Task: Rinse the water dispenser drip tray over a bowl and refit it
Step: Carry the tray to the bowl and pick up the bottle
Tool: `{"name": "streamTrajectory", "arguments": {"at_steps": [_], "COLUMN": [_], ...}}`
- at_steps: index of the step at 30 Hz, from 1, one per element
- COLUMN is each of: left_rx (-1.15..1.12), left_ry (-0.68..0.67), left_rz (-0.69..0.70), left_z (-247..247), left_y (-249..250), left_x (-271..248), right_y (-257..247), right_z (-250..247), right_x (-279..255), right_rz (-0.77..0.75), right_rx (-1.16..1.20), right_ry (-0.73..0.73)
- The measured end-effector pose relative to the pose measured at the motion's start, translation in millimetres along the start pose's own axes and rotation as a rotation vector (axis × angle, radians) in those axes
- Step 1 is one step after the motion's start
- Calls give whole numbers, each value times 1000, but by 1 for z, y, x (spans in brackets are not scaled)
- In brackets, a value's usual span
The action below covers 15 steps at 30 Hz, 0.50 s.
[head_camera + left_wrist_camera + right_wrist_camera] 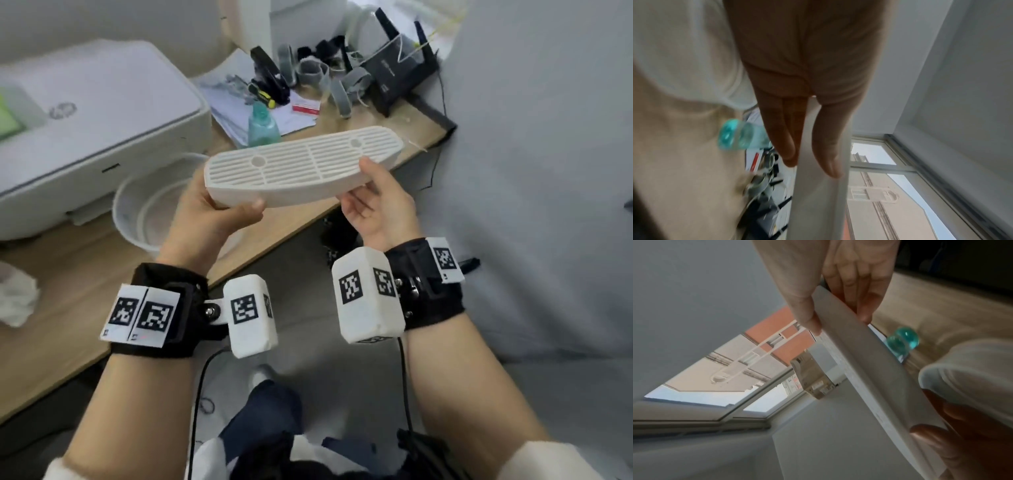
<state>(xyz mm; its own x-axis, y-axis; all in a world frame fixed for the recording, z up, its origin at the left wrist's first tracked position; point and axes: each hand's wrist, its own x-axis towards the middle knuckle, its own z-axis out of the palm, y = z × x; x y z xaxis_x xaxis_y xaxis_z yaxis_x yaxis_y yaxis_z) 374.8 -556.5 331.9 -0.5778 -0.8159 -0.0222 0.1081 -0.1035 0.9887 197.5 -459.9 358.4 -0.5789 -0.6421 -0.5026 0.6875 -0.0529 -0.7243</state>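
Note:
I hold the white slotted drip tray (301, 164) level in the air over the desk's front edge, grille side up. My left hand (222, 212) grips its left end, thumb along the front wall and fingers underneath. My right hand (373, 192) holds it right of the middle, thumb on the grille and fingers below. In the left wrist view my left hand (809, 162) pinches the tray's edge (818, 203). From the right wrist, my right hand (838, 321) clamps the tray (869, 369). A white bowl (126, 192) sits on the desk under my left hand, partly hidden.
A white printer (85, 120) fills the desk's left. A teal bottle (262, 126) stands just behind the tray on loose papers. Straps, tools and a black router (397, 75) crowd the back right. Crumpled tissue (17, 298) lies at the left edge.

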Motion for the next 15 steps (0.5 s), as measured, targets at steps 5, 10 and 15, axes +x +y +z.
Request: {"name": "streamTrajectory", "arguments": {"at_steps": [5,10,15], "left_rx": [48,11,-91], "left_ry": [177,334,487], "left_rz": [50,49,33], "left_z": [-77,-120,-138], "left_y": [14,3,-3], "left_x": [13,8,0], "right_y": [32,57,76], "right_z": [70,107,110], "right_x": [27,60,115], "right_rz": [63,139,-103], "right_rx": [-118,-306,-582], "right_ry": [-175,-354,-168]}}
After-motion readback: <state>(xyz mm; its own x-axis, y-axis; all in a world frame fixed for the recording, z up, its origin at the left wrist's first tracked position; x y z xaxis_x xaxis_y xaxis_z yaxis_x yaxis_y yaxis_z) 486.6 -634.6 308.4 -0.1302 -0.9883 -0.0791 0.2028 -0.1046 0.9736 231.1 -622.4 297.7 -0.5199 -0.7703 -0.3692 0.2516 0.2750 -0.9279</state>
